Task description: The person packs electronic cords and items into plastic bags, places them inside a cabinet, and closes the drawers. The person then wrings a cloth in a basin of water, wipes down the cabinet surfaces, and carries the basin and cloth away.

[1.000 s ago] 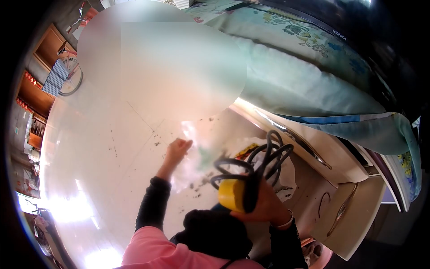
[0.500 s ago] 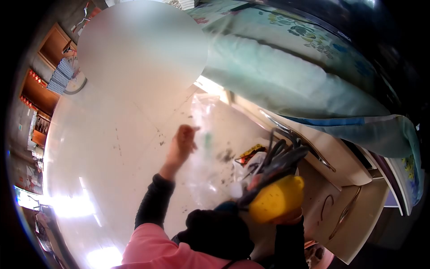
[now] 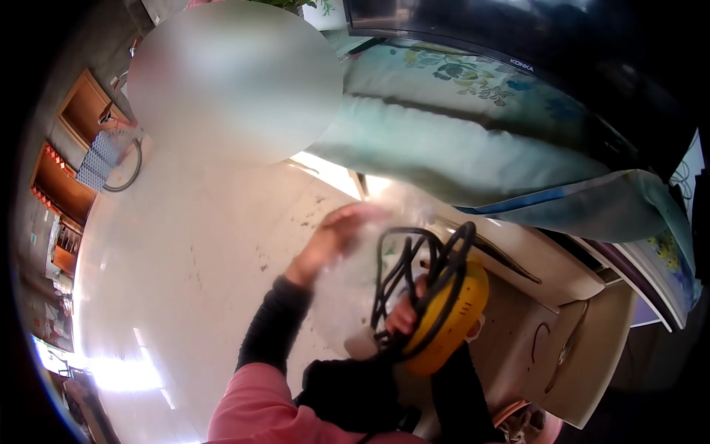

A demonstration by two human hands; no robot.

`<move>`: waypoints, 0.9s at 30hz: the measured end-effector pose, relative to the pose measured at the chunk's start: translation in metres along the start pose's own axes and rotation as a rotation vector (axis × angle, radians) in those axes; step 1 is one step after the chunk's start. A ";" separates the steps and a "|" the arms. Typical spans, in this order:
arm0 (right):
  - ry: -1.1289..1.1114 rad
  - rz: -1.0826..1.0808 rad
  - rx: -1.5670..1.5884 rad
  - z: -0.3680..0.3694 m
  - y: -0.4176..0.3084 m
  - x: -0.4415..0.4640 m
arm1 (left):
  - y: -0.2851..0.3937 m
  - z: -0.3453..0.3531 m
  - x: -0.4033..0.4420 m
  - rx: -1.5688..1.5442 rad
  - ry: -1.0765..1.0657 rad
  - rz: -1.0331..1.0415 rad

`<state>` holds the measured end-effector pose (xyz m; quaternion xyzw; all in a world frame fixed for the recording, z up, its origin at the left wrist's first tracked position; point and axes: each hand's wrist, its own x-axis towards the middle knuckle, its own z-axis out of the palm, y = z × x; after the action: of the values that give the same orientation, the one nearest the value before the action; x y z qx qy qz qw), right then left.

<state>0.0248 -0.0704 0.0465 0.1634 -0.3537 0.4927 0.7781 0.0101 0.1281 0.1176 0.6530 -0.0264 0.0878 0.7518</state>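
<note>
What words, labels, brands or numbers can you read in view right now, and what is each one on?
"KONKA": on the lower frame of the black screen.
Too blurred to read: any marking on the yellow corded device or the green patch on the clear plastic bag.
Too small: anything on the red decorations.

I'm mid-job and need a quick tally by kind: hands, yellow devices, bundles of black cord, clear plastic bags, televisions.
Hands: 2 (left hand, right hand)
Yellow device: 1
Black cord bundle: 1
Clear plastic bag: 1
Television: 1
Total: 6
</note>
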 end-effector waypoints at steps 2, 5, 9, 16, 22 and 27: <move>0.078 -0.018 -0.025 0.002 0.001 -0.006 | 0.011 0.009 0.004 -0.065 -0.048 -0.095; 0.230 -0.045 0.035 0.001 0.005 -0.011 | 0.005 0.012 0.010 -0.095 -0.239 -0.029; 0.330 0.094 -0.010 0.003 -0.002 -0.018 | 0.014 0.012 0.010 -0.006 -0.289 -0.132; 0.543 0.381 -0.216 0.022 -0.004 -0.021 | 0.015 0.008 0.024 -0.029 -0.254 -0.048; 0.411 0.391 -0.276 0.014 -0.001 -0.020 | 0.016 0.012 0.019 -0.123 -0.390 0.002; 0.530 0.269 -0.111 -0.005 0.010 -0.038 | 0.051 0.020 0.006 -0.145 -0.543 -0.055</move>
<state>0.0079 -0.0874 0.0149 -0.0620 -0.1830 0.5967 0.7789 0.0095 0.1161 0.1710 0.5976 -0.2154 -0.1129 0.7640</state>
